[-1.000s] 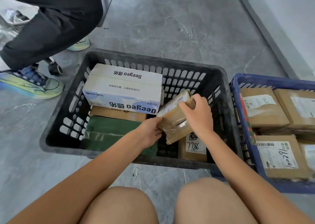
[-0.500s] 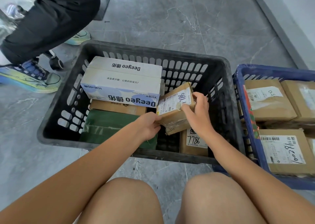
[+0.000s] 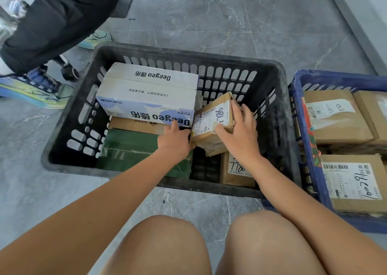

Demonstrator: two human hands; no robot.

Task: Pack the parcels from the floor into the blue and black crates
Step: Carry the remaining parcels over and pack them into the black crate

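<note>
A small brown parcel (image 3: pixel 211 119) with a white label sits tilted inside the black crate (image 3: pixel 67 115), leaning against a white Deeyeo box (image 3: pixel 146 98). My right hand (image 3: pixel 238 134) grips its right side and top. My left hand (image 3: pixel 174 140) holds its lower left edge. Below it stands another brown parcel (image 3: pixel 236 170) marked 7786. A green package (image 3: pixel 134 149) and a flat brown box (image 3: pixel 136 126) lie at the crate's left. The blue crate (image 3: pixel 301 140) at the right holds several labelled brown parcels (image 3: pixel 335 117).
Another person's dark trouser leg (image 3: pixel 56 21) and colourful shoe (image 3: pixel 35 90) stand at the upper left, close to the black crate. Grey marble floor (image 3: pixel 230 23) stretches beyond both crates. My bare knees (image 3: pixel 209 245) are at the bottom.
The small parcel has turned from nearly upright to label-up and has sunk lower in the crate beside the white box. My right hand shifted from its top onto its right side.
</note>
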